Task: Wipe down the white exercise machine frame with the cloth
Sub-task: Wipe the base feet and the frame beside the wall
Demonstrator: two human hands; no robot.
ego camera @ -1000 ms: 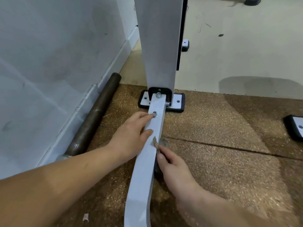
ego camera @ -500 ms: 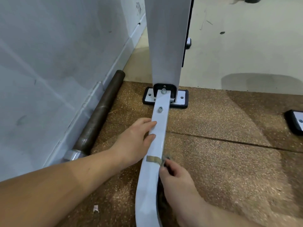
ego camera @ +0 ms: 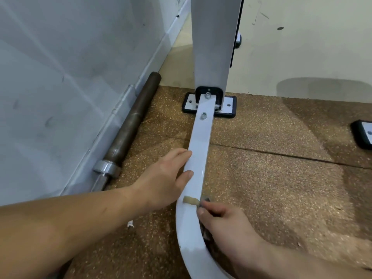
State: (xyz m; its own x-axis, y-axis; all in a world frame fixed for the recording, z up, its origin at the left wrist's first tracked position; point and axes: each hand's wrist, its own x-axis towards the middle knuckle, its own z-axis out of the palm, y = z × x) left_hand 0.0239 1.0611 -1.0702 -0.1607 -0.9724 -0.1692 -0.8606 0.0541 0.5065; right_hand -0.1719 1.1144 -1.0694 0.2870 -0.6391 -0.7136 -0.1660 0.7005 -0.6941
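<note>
At lower centre, my right hand point(ego camera: 225, 228) pinches the cloth point(ego camera: 190, 199) on the white frame point(ego camera: 199, 150); my left hand point(ego camera: 163, 180) rests straight-fingered beside it.

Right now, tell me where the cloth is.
In the head view, low centre: the cloth drapes over the white frame bar just above its bend, pinched by the right hand, just below the left hand.

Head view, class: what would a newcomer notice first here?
The white frame bar runs down the middle, curving at the bottom. The left hand rests against its left side; the right hand pinches a tan cloth onto it. A dark pipe lies along the left wall.
</note>
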